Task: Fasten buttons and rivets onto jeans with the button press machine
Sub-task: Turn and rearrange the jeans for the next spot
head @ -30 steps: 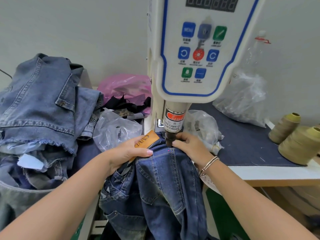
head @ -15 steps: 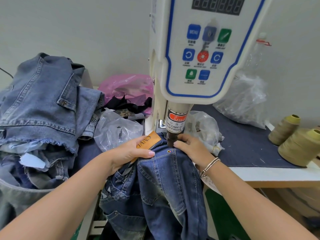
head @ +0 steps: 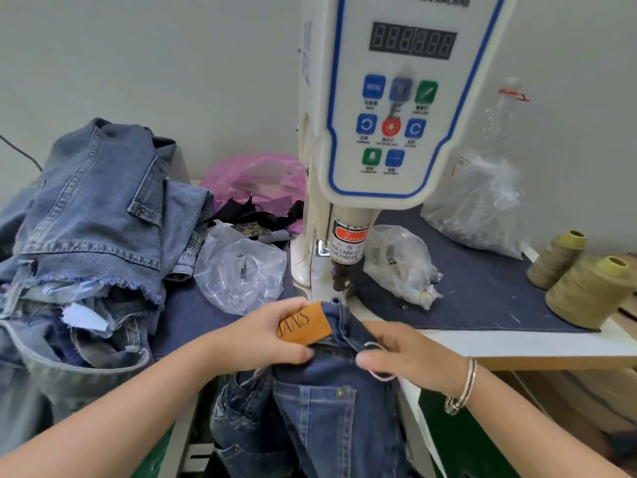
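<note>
Dark blue jeans (head: 324, 415) hang off the front of the table, their waistband with an orange leather patch (head: 305, 326) lying just in front of the button press machine (head: 396, 108). My left hand (head: 265, 336) grips the waistband at the patch. My right hand (head: 403, 353) pinches the waistband on the other side. A brass rivet (head: 340, 393) shows on the back pocket. The machine's brown punch (head: 339, 279) stands raised above the lower die (head: 333, 300), with no cloth between them.
A heap of lighter jeans (head: 96, 215) fills the left. Clear plastic bags (head: 241, 270) lie beside the machine, another bag (head: 400, 263) to its right, a pink bag (head: 255, 181) behind. Two olive thread cones (head: 586, 291) stand at the right edge.
Both hands have pulled the jeans back toward me, out from under the punch. The pocket corner that lay under the punch now hangs lower and shows a rivet.
</note>
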The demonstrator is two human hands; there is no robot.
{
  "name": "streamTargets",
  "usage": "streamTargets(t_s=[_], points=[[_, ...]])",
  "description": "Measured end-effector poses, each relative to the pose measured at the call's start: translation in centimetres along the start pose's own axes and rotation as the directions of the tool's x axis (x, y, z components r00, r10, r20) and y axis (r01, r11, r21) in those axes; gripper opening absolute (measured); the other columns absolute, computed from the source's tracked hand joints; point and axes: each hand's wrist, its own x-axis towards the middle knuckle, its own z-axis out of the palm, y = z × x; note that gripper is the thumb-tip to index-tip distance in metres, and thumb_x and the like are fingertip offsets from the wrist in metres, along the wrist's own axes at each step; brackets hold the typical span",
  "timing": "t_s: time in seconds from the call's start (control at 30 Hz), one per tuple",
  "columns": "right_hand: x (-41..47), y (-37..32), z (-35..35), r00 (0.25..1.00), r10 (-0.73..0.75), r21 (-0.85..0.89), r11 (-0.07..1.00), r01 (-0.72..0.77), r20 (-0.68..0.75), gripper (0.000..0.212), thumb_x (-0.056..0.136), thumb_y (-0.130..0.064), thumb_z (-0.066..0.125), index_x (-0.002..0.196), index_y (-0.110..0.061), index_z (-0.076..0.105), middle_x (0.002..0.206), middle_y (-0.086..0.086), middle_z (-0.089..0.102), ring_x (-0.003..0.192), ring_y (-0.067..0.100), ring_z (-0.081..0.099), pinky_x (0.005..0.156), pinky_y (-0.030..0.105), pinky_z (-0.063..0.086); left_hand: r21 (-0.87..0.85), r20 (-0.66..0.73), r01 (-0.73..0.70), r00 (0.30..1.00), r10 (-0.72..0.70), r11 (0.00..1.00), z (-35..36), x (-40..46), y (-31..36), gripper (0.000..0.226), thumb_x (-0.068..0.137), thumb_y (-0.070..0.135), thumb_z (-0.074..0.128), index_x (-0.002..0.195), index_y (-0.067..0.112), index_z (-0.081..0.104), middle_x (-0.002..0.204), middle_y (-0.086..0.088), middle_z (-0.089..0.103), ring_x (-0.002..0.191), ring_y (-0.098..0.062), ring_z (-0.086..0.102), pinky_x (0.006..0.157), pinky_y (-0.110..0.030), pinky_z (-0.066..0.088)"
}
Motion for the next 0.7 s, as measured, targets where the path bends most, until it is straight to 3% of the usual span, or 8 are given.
streamTargets(t_s=[0.07, 0.13, 0.2, 0.27, 0.33, 0.47, 0.6, 0.7], points=[[0.8, -0.8, -1.2, 0.97, 0.024, 0.018, 1.0, -0.02, -0.244, 0.017, 0.089, -0.026, 0.061, 0.094, -0.013, 0.07, 0.089, -0.001, 0.069, 0.081, 0.009, 0.063, 0.083, 0.03, 0.055, 0.113, -0.198, -0.046, 0.978, 0.068, 0.993, -0.3, 0.2, -0.3, 0.027, 0.078, 0.015, 0.073, 0.089, 0.036, 0.059, 0.074, 0.012, 0.06, 0.067, -0.003, 0.054, 0.065, -0.017, 0.043], [1.5, -1.0, -3.4, 0.77, 0.059, 0.209, 0.973, 0.098, -0.636, 0.014, 0.088, -0.026, 0.063, 0.081, -0.02, 0.073, 0.086, 0.007, 0.07, 0.078, 0.019, 0.065, 0.069, 0.028, 0.058, 0.309, -0.303, -0.036, 0.944, 0.134, 0.95, -0.3, 0.5, -0.9, 0.022, 0.075, 0.017, 0.069, 0.083, 0.031, 0.054, 0.068, 0.009, 0.056, 0.061, -0.006, 0.049, 0.062, -0.027, 0.041], [2.4, -0.8, -6.2, 0.575, 0.065, 0.095, 0.995, 0.022, -0.816, 0.02, 0.091, -0.019, 0.058, 0.075, -0.02, 0.071, 0.086, 0.01, 0.068, 0.079, 0.025, 0.061, 0.065, 0.029, 0.055, 0.483, -0.291, -0.004, 0.942, 0.165, 0.876, 0.3, 0.5, -1.6, 0.019, 0.066, 0.031, 0.059, 0.081, 0.028, 0.048, 0.062, 0.008, 0.053, 0.056, -0.009, 0.046, 0.057, -0.031, 0.04], [3.8, -0.2, -8.6, 0.606, 0.047, -0.175, 0.937, -0.301, -0.794, 0.021, 0.093, -0.019, 0.055, 0.081, -0.023, 0.071, 0.095, 0.005, 0.068, 0.087, 0.023, 0.059, 0.077, 0.032, 0.048, 0.621, -0.241, -0.006, 0.95, 0.198, 0.784, 1.0, 0.6, -2.1, 0.025, 0.061, 0.041, 0.051, 0.082, 0.028, 0.045, 0.06, 0.006, 0.05, 0.054, -0.013, 0.046, 0.053, -0.03, 0.039], [5.2, 0.1, -9.6, 0.713, 0.083, -0.441, 0.735, -0.516, -0.696, 0.024, 0.096, -0.021, 0.049, 0.1, -0.024, 0.072, 0.107, 0.003, 0.064, 0.093, 0.021, 0.056, 0.081, 0.025, 0.04, 0.618, -0.236, -0.015, 0.95, 0.204, 0.786, 1.2, 0.8, -2.2, 0.025, 0.061, 0.04, 0.051, 0.081, 0.027, 0.046, 0.06, 0.004, 0.051, 0.055, -0.014, 0.045, 0.052, -0.029, 0.037], [8.1, 0.2, -9.8, 0.762, 0.108, -0.656, 0.44, -0.613, -0.639, 0.027, 0.095, -0.021, 0.045, 0.111, -0.015, 0.065, 0.112, 0.011, 0.063, 0.103, 0.03, 0.059, 0.076, 0.033, 0.044, 0.354, -0.341, 0.027, 0.935, 0.102, 0.935, 0.6, 1.4, -2.2, 0.015, 0.061, 0.026, 0.06, 0.064, 0.036, 0.049, 0.053, 0.012, 0.047, 0.049, -0.006, 0.039, 0.048, -0.018, 0.029], [9.6, -0.1, -9.6, 0.731, 0.118, -0.656, 0.362, -0.662, -0.673, 0.022, 0.092, -0.02, 0.049, 0.105, -0.013, 0.065, 0.108, 0.013, 0.064, 0.1, 0.031, 0.061, 0.071, 0.032, 0.042, 0.294, -0.337, 0.045, 0.94, 0.059, 0.955, 0.4, 1.6, -2.3, 0.016, 0.059, 0.026, 0.06, 0.06, 0.03, 0.045, 0.051, 0.013, 0.042, 0.048, -0.005, 0.034, 0.049, -0.02, 0.028], [10.0, 0.0, -9.4, 0.724, 0.092, -0.67, 0.313, -0.673, -0.684, 0.021, 0.091, -0.015, 0.05, 0.104, -0.011, 0.065, 0.107, 0.013, 0.065, 0.1, 0.032, 0.062, 0.069, 0.031, 0.04, 0.408, -0.357, 0.05, 0.928, 0.109, 0.912, 0.7, 1.5, -2.4, 0.017, 0.06, 0.031, 0.056, 0.067, 0.026, 0.041, 0.054, 0.008, 0.045, 0.05, -0.01, 0.038, 0.05, -0.026, 0.031]])
